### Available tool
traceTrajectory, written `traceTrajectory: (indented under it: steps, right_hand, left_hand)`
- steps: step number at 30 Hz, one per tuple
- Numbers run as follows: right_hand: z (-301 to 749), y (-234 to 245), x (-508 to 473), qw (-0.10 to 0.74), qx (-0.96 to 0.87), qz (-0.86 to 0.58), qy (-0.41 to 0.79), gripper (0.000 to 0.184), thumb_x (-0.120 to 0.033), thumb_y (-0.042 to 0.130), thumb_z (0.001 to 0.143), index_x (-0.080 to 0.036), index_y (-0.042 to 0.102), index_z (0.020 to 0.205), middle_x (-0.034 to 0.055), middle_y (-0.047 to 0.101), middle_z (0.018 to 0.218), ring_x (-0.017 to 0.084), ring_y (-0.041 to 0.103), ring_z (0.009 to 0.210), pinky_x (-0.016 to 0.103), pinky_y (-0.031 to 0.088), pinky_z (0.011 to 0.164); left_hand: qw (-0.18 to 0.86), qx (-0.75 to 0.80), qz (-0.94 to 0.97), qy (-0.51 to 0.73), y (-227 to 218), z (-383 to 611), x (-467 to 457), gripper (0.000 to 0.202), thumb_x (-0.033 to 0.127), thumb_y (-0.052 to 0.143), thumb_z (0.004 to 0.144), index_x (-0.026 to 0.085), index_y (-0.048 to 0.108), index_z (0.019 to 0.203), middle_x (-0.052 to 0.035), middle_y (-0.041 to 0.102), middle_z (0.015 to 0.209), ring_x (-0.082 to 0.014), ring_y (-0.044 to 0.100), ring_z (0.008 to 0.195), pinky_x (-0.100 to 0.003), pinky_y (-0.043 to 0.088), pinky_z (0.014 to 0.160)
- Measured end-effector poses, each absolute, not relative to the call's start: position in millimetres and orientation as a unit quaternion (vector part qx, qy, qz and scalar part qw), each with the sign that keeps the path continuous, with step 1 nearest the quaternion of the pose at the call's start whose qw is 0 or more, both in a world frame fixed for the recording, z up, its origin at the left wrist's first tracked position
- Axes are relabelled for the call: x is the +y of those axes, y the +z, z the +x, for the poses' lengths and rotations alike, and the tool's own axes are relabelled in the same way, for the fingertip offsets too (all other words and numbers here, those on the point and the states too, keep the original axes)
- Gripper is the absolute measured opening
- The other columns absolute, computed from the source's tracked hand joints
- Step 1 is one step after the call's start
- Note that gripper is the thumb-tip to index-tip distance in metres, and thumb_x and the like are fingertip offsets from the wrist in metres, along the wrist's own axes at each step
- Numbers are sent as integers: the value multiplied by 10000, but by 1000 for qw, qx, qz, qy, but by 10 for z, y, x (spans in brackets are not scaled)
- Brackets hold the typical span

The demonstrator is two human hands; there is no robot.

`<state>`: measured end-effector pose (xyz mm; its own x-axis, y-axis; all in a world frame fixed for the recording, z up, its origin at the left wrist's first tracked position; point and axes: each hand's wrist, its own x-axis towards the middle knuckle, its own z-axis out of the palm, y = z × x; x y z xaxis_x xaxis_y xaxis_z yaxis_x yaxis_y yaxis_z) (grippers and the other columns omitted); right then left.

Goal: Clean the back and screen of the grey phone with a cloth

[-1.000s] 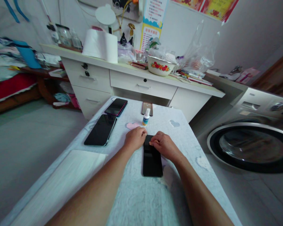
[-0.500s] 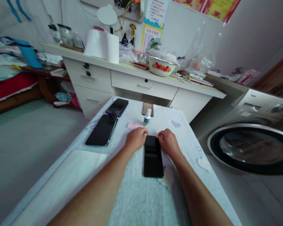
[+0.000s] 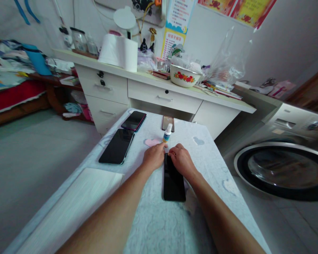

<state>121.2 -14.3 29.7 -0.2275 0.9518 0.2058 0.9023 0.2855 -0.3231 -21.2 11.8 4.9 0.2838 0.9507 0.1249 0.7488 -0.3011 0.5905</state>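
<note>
A black smartphone [image 3: 174, 185] lies screen up on the patterned tablecloth, in front of me. At its upper left corner is my left hand [image 3: 154, 156], fingers curled together and touching the edge. My right hand [image 3: 182, 159] is closed over the top right part of the screen, fingertips pinched at the top edge; whatever is between them is hidden. Just beyond my left fingertips stands a small white spray bottle [image 3: 167, 133] with a blue and yellow label. Behind the bottle lies a gold-coloured phone [image 3: 166, 122], back up.
Two more dark phones, a nearer one [image 3: 117, 146] and a farther one [image 3: 134, 120], lie on the left. A whitish flat sheet [image 3: 76, 201] covers the near left. Beyond the table stands a white desk [image 3: 164, 92] with a flowered bowl [image 3: 184, 76]; a washing machine [image 3: 283, 121] is right.
My right hand has moved left along the phone's top edge, now covering its upper right corner and nearer my left hand. The view has shifted slightly; the left hand stays at its corner.
</note>
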Motion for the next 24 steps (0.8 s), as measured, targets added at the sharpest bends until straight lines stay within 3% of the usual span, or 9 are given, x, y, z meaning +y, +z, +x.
traceTrajectory:
  steps: [8, 24]
  right_hand:
    - [1124, 343, -159, 183, -794, -572, 90, 174, -72, 532, 882, -139, 688, 841, 62, 572, 883, 141, 555, 804, 238, 414, 764]
    - [1231, 470, -666, 187, -841, -461, 216, 157, -70, 576, 847, -165, 695, 809, 36, 590, 870, 129, 559, 794, 232, 444, 726]
  left_hand:
    - [223, 551, 766, 243, 23, -221, 115, 390, 129, 391, 889, 243, 541, 1230, -28, 707, 1070, -161, 640, 1002, -247, 447, 811]
    - [235, 538, 770, 251, 3, -227, 128, 304, 160, 403, 881, 223, 617, 1088, -20, 709, 1009, -156, 632, 957, -249, 442, 805]
